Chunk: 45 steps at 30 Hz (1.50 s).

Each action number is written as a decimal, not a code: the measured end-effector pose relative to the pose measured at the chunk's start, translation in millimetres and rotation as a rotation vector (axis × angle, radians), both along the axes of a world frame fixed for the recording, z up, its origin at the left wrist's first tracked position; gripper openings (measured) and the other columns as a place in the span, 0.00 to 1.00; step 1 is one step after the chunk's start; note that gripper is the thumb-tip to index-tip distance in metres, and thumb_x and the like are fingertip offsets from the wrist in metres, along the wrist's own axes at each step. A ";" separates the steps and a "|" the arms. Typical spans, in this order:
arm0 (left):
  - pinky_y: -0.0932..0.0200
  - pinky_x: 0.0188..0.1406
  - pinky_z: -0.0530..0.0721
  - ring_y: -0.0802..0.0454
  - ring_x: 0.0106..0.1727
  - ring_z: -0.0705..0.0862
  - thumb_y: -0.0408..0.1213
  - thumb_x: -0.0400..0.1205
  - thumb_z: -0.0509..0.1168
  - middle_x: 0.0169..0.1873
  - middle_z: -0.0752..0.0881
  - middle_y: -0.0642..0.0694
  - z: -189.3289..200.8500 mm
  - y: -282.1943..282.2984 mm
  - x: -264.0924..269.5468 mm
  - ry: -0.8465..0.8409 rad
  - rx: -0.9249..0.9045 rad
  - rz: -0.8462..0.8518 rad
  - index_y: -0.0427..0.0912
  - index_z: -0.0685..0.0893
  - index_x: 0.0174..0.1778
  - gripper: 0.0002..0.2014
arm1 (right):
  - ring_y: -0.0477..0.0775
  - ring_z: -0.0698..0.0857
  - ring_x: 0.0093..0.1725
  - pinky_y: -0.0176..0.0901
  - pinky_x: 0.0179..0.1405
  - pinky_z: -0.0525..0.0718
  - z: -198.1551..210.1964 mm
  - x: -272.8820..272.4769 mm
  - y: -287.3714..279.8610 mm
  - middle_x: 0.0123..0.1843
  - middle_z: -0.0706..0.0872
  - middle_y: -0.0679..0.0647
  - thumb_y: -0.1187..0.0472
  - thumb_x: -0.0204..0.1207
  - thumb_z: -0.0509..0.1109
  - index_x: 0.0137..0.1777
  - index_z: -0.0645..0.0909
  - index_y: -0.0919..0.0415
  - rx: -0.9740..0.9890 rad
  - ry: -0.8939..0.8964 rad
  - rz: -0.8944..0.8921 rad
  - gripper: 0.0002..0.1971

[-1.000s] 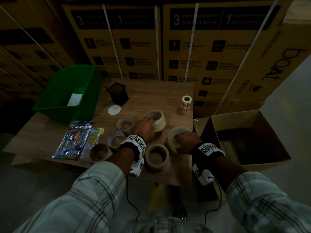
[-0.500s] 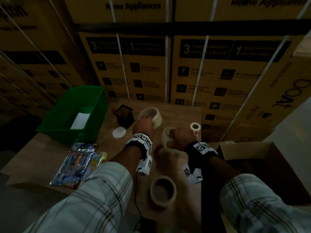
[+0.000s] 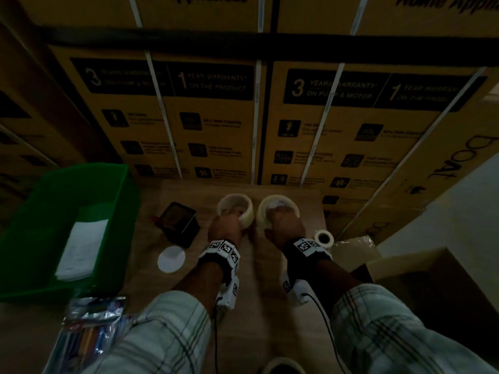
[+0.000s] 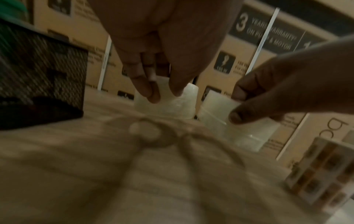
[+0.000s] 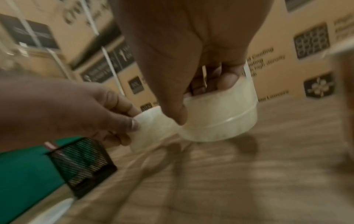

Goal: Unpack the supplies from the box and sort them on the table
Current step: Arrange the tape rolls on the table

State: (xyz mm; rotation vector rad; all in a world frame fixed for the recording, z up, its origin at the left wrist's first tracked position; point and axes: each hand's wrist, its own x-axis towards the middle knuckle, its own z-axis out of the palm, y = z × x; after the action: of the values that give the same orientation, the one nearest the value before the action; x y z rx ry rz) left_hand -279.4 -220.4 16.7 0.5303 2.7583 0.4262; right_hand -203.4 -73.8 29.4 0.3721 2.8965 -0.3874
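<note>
Two pale clear tape rolls are held side by side near the table's far edge. My left hand (image 3: 226,225) grips the left tape roll (image 3: 235,211), fingers inside its core and thumb on the outside (image 4: 166,104). My right hand (image 3: 285,227) grips the right tape roll (image 3: 278,211) the same way (image 5: 220,118). Both rolls hang low over the wooden table (image 3: 264,279), almost touching each other. The open cardboard box (image 3: 432,279) stands off the table's right side.
A black mesh pen holder (image 3: 179,224) and a white disc (image 3: 171,259) sit left of my left hand. A green bin (image 3: 32,238) fills the left side. A small patterned tape roll (image 3: 324,238) stands right. Pen packets (image 3: 91,327) lie front left; stacked cartons (image 3: 216,117) stand behind the table.
Both hands lifted their tape rolls from the cluster near the front edge and carried them to the far edge, where they now sit side by side. The head view tilted up.
</note>
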 end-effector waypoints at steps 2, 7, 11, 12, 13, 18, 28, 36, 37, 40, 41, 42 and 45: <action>0.46 0.62 0.82 0.40 0.64 0.81 0.38 0.82 0.62 0.66 0.81 0.42 -8.8 1.5 -1.6 -0.017 -0.005 -0.007 0.47 0.80 0.65 0.15 | 0.65 0.74 0.72 0.55 0.65 0.77 -8.5 -7.8 1.6 0.75 0.72 0.64 0.54 0.75 0.69 0.77 0.64 0.62 0.015 -0.020 -0.034 0.32; 0.47 0.66 0.80 0.40 0.68 0.78 0.34 0.85 0.57 0.69 0.78 0.42 -20.8 0.8 -3.5 -0.001 0.070 -0.058 0.47 0.77 0.70 0.18 | 0.67 0.68 0.76 0.58 0.67 0.76 -26.2 -14.8 8.7 0.76 0.71 0.63 0.57 0.77 0.67 0.77 0.65 0.61 0.075 -0.057 -0.090 0.29; 0.49 0.69 0.77 0.40 0.71 0.76 0.29 0.82 0.60 0.72 0.76 0.43 -26.1 1.5 -2.0 -0.050 0.061 -0.125 0.47 0.76 0.73 0.23 | 0.69 0.66 0.77 0.60 0.72 0.73 -32.2 -14.5 12.6 0.77 0.70 0.65 0.59 0.80 0.64 0.78 0.65 0.65 0.082 -0.090 -0.131 0.27; 0.50 0.69 0.77 0.40 0.70 0.77 0.29 0.82 0.61 0.71 0.76 0.43 -26.1 1.8 -1.1 -0.051 0.059 -0.126 0.46 0.76 0.73 0.22 | 0.68 0.66 0.77 0.60 0.73 0.73 -32.2 -14.8 13.2 0.77 0.70 0.65 0.59 0.80 0.63 0.78 0.65 0.65 0.080 -0.097 -0.134 0.27; 0.51 0.69 0.76 0.41 0.71 0.77 0.30 0.82 0.60 0.72 0.77 0.42 -26.0 1.8 -0.7 -0.048 0.065 -0.125 0.45 0.76 0.73 0.22 | 0.68 0.67 0.77 0.60 0.73 0.72 -31.2 -14.5 13.6 0.77 0.70 0.65 0.59 0.80 0.63 0.78 0.65 0.66 0.076 -0.101 -0.133 0.27; 0.49 0.70 0.77 0.41 0.70 0.77 0.31 0.84 0.58 0.73 0.77 0.45 -17.9 -0.8 0.3 -0.005 0.091 -0.118 0.49 0.77 0.72 0.21 | 0.69 0.68 0.75 0.59 0.69 0.73 -13.6 -3.6 14.1 0.78 0.68 0.66 0.54 0.79 0.66 0.77 0.68 0.63 0.090 -0.049 -0.108 0.27; 0.48 0.61 0.81 0.39 0.62 0.81 0.31 0.81 0.57 0.63 0.84 0.44 10.9 -0.7 55.3 0.198 0.069 -0.141 0.44 0.84 0.62 0.16 | 0.70 0.86 0.42 0.53 0.32 0.84 3.2 50.7 0.3 0.47 0.85 0.67 0.71 0.61 0.73 0.47 0.79 0.63 -0.005 0.230 0.082 0.14; 0.48 0.69 0.75 0.42 0.65 0.80 0.34 0.80 0.60 0.62 0.85 0.47 21.8 -33.1 138.2 0.181 0.107 -0.096 0.49 0.86 0.60 0.16 | 0.63 0.84 0.38 0.50 0.33 0.81 22.1 134.0 -9.4 0.38 0.83 0.59 0.68 0.67 0.71 0.44 0.84 0.59 0.031 0.342 0.219 0.07; 0.48 0.69 0.75 0.42 0.66 0.79 0.34 0.80 0.60 0.63 0.85 0.47 23.4 -37.7 149.6 0.163 0.090 -0.089 0.49 0.85 0.61 0.16 | 0.63 0.84 0.37 0.48 0.31 0.81 20.8 146.0 -9.8 0.37 0.83 0.58 0.69 0.66 0.72 0.42 0.84 0.59 0.013 0.356 0.230 0.07; 0.51 0.69 0.75 0.44 0.67 0.77 0.36 0.82 0.59 0.64 0.84 0.49 30.9 -49.7 187.7 0.162 0.065 -0.071 0.48 0.84 0.62 0.15 | 0.62 0.84 0.36 0.46 0.30 0.80 13.8 180.7 -12.3 0.36 0.83 0.58 0.69 0.65 0.73 0.41 0.83 0.59 -0.028 0.380 0.281 0.06; 0.53 0.68 0.74 0.44 0.67 0.77 0.36 0.82 0.59 0.64 0.84 0.49 34.2 -53.4 201.4 0.163 0.053 -0.070 0.48 0.84 0.63 0.16 | 0.63 0.84 0.37 0.48 0.32 0.80 11.4 192.6 -14.1 0.37 0.83 0.59 0.67 0.68 0.72 0.42 0.83 0.60 -0.052 0.373 0.286 0.05; 0.54 0.68 0.74 0.45 0.67 0.77 0.37 0.82 0.59 0.64 0.84 0.48 36.7 -56.2 213.3 0.161 0.041 -0.070 0.47 0.84 0.63 0.16 | 0.64 0.83 0.39 0.49 0.35 0.81 7.9 202.5 -15.5 0.39 0.83 0.60 0.66 0.70 0.70 0.44 0.84 0.60 -0.077 0.377 0.288 0.04; 0.54 0.66 0.74 0.45 0.64 0.80 0.37 0.82 0.58 0.63 0.85 0.47 41.0 -64.9 240.7 0.129 0.020 -0.053 0.44 0.84 0.62 0.16 | 0.66 0.83 0.43 0.52 0.39 0.82 0.7 225.6 -22.8 0.42 0.84 0.62 0.65 0.73 0.68 0.46 0.84 0.61 -0.121 0.354 0.314 0.05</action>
State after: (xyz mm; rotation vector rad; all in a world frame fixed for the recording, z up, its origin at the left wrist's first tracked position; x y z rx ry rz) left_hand -38.7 -285.3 57.7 0.6563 2.8574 0.4208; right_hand 22.2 -96.7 30.1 -0.1906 3.1728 -0.6235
